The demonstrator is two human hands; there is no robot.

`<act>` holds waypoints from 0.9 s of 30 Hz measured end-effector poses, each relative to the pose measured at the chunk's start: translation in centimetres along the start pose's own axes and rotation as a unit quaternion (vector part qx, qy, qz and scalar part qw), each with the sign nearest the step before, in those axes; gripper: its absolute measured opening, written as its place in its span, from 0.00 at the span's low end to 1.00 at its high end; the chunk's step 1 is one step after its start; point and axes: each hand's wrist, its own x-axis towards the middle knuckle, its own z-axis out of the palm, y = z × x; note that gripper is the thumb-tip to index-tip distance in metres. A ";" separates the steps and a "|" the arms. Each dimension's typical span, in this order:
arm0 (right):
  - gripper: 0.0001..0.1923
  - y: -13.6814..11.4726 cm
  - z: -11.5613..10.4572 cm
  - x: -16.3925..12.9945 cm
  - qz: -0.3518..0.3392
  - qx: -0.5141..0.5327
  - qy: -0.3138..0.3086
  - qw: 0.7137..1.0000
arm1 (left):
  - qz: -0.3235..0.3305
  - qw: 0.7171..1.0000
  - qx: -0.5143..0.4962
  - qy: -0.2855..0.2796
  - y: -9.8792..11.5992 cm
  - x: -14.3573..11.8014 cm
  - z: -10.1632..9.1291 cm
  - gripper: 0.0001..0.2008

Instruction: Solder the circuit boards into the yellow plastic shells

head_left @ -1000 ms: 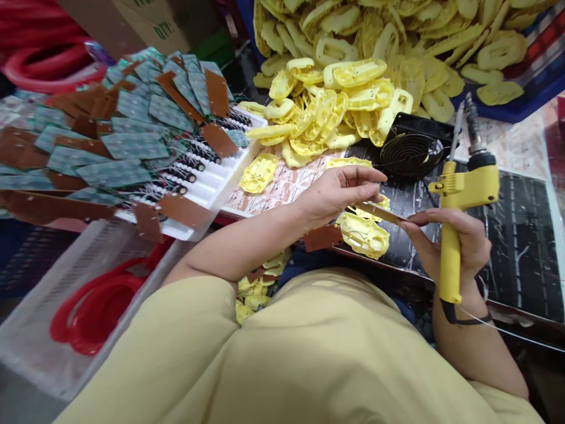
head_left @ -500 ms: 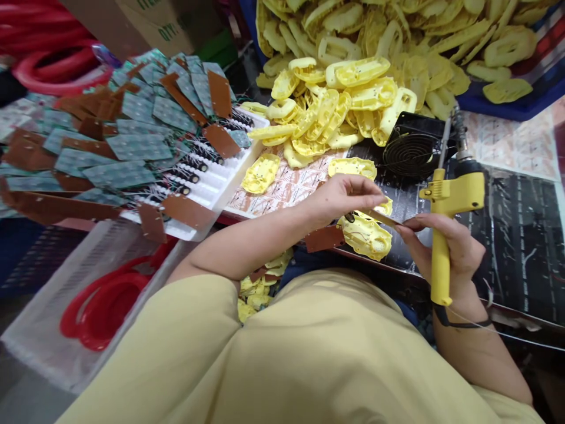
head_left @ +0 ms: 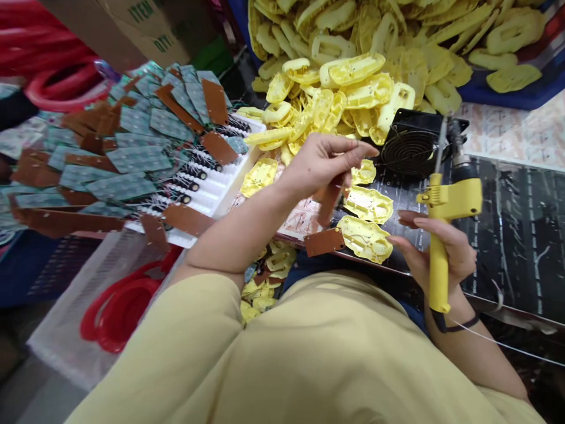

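Note:
My left hand point(head_left: 324, 162) is closed above the yellow plastic shells, fingers pinched. Beneath its fingers hangs a brown circuit board point(head_left: 329, 203), tilted and slightly blurred. My right hand point(head_left: 450, 253) holds a yellow soldering gun point(head_left: 441, 235) by its handle, tip upward. Thumb and index finger of that hand are apart. Between the hands lies a yellow shell half point(head_left: 368, 203), with a nearer shell half point(head_left: 366, 238) holding thin wires. Another brown circuit board point(head_left: 324, 241) rests at the table edge beside the nearer shell.
A black fan point(head_left: 410, 144) stands behind the shells. Yellow shells are heaped at the back, before a blue bin point(head_left: 498, 97). On the left, a white foam tray point(head_left: 225, 188) carries many wired circuit boards. A crate with a red ring-shaped part point(head_left: 119, 318) sits lower left.
My left hand has moved up and left, away from my right hand, and the board now hangs down. The right thumb and index finger have let go of the board's end.

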 end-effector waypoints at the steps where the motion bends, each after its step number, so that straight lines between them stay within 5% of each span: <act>1: 0.30 0.3 -0.4 -0.2 0.006 -0.003 0.006 1.000 | 0.012 0.997 0.074 -0.012 -0.2 1.0 -0.8 0.16; 5: 0.29 1.4 -1.6 -0.6 0.023 -0.034 0.041 0.998 | 0.027 0.936 0.350 -0.027 -2.1 5.4 -2.1 0.09; 10: 0.25 2.0 -2.3 -1.1 0.022 -0.052 0.042 0.998 | -0.023 0.886 0.462 -0.033 -3.9 8.3 -0.9 0.13; 13: 0.23 2.4 -2.9 -1.8 0.029 -0.074 0.038 0.996 | -0.042 0.887 0.456 -0.048 -4.5 8.0 0.0 0.13; 18: 0.23 3.5 -3.7 -3.2 0.044 -0.098 0.039 0.993 | 0.020 0.920 0.384 -0.077 -5.2 6.8 0.8 0.08; 23: 0.22 4.1 -4.5 -4.1 0.040 -0.122 0.043 0.991 | 0.036 0.912 0.404 -0.067 -4.5 6.8 -0.8 0.06; 27: 0.10 3.7 -5.3 -4.1 0.097 -0.081 -0.021 0.992 | 0.028 0.909 0.401 -0.115 -4.2 6.5 -1.7 0.06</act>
